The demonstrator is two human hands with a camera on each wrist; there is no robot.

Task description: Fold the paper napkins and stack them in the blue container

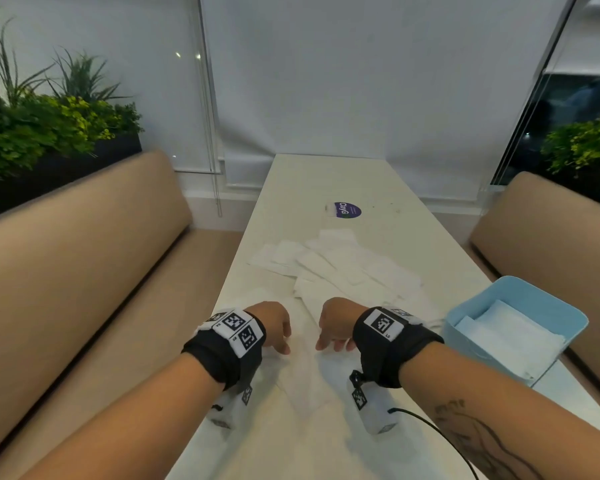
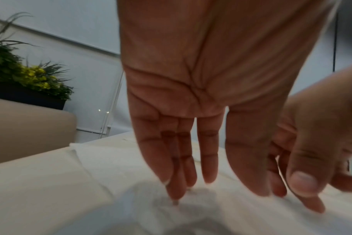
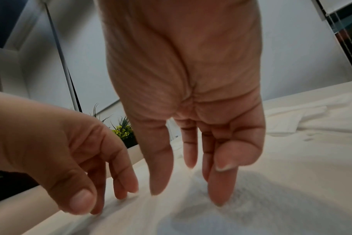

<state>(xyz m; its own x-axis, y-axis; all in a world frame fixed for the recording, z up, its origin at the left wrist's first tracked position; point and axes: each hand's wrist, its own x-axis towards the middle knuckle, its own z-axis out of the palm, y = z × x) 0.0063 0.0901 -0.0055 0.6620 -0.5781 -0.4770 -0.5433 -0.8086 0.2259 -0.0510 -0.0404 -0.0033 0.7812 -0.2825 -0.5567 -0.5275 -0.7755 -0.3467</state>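
- Left hand (image 1: 272,327): we see straight fingers, tips pressing the napkin (image 1: 305,372) on the table (image 1: 326,174), gripping nothing.
- Right hand (image 1: 336,325): likewise, fingertips blurred.
- Blue container (image 1: 513,296): right table edge, folded napkins inside, count unclear.

Purple sticker (image 1: 347,210) lies on the table (image 1: 326,174) (benches (image 1: 84,244) alongside).

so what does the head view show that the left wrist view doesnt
Only head: folded napkins lying in the blue container, the purple sticker, and the black wrist bands.
Only left wrist: the left hand from its palm side, with its fingertips touching the napkin.
Both: the right hand close beside the left, the napkin under the hands, and the planter.
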